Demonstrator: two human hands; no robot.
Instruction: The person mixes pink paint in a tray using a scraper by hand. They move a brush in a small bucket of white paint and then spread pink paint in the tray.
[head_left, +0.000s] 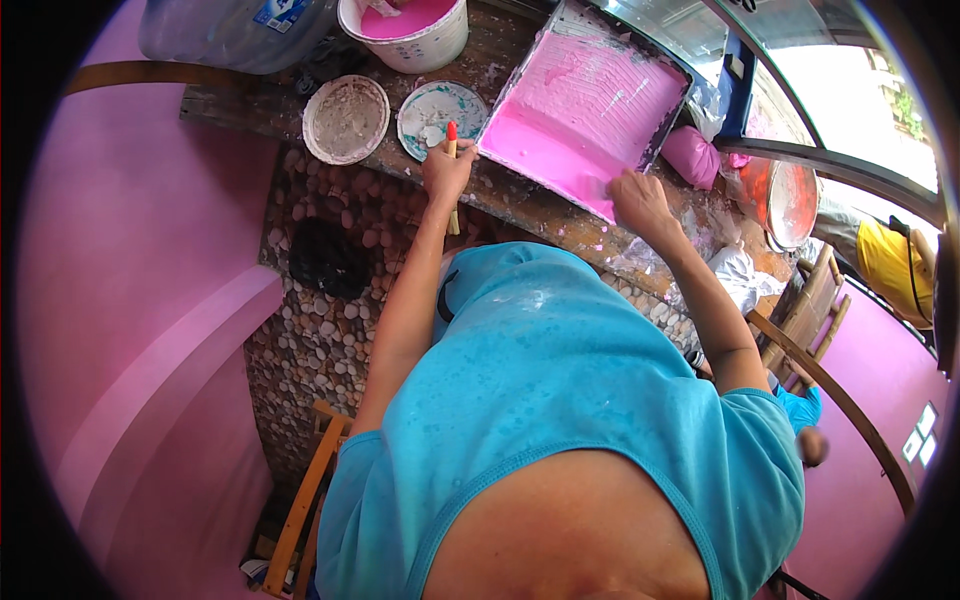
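Note:
A paint tray point(530, 62) with pink paint lies in front of me, its ridged slope at the far side and the pool nearer. My left hand point(450, 172), beside its left edge, is closed around a slim light-wood stick point(453, 222) with a red tip pointing away from me; the thumb side is at the tray's rim. Over the near right corner, my right hand point(645, 207) is closed, knuckles up. A small pale, pink-smeared piece point(598, 188) juts from its fingers toward the paint; its kind I cannot make out.
The tray sits on a paint-spattered wooden bench point(560, 232). Left of it are a round lid with dried paint point(345, 118), another lid point(440, 105) and a white bucket point(425, 45) of pink paint. At right are a pink bag point(690, 157), an orange-stained bucket point(790, 205) and window frames.

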